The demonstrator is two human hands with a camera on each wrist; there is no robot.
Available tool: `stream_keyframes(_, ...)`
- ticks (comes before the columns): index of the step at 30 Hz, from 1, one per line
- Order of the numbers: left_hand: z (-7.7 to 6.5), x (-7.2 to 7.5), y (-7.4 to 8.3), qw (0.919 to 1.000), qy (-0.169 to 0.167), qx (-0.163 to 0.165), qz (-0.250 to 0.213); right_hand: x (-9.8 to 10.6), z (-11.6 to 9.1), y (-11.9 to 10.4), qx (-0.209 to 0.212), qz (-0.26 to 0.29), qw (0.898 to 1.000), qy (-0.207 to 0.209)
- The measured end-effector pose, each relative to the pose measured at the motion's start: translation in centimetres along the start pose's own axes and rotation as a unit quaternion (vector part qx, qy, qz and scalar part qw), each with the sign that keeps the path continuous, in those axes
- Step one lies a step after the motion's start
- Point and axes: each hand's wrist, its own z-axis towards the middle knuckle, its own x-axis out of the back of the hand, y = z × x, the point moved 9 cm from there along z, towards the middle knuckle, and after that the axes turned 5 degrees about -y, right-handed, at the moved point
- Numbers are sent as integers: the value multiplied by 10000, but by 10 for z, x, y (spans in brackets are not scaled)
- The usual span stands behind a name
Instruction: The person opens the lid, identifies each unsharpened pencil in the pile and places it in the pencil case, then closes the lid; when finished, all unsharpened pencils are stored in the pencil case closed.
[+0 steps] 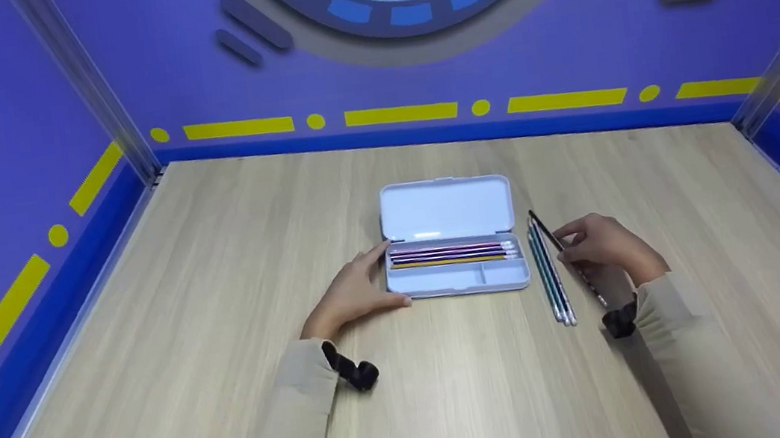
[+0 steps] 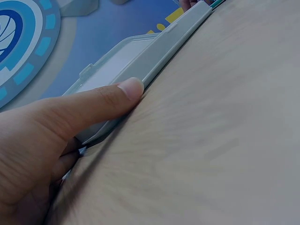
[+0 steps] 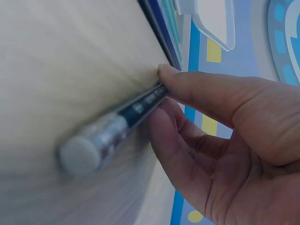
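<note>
An open white pencil case (image 1: 436, 282) lies on the table, its lid (image 1: 446, 208) tipped back. Purple and yellow pencils (image 1: 451, 253) fill its rear compartment; the front compartments hold nothing. My left hand (image 1: 351, 296) holds the case by its left end, thumb (image 2: 112, 98) along the front wall and fingers around the side. Right of the case, my right hand (image 1: 604, 245) pinches a dark pencil (image 3: 140, 105) between thumb and fingers, its white eraser end toward me. Several green and dark pencils (image 1: 550, 277) lie in a bunch between this hand and the case.
The light wood table (image 1: 214, 257) is bounded by blue-purple panels (image 1: 116, 82) with yellow marks at the back and sides. Metal posts (image 1: 95, 99) stand at the rear corners. Each wrist wears a small black camera (image 1: 359, 374).
</note>
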Motion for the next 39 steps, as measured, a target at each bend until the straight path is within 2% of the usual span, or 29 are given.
stream_keyframes(5,0,1,2,10000,13,-78,57,2,0,1,-10,82,9999,-57)
stream_keyframes(9,1,1,0,10000,-5,5,57,5,0,2,-35,179,9998,-60)
stream_keyframes(17,1,0,-1,10000,9,-18,-11,15,-3,-1,-150,153,9996,198)
stream_keyframes(27,0,0,-1,10000,7,49,-58,27,-6,-26,361,310,9969,632)
stream_keyframes(33,0,1,1,10000,25,-35,-5,30,-4,-44,622,215,9940,868)
stream_keyframes(39,0,1,0,10000,3,29,-12,30,-1,-63,849,54,9917,966)
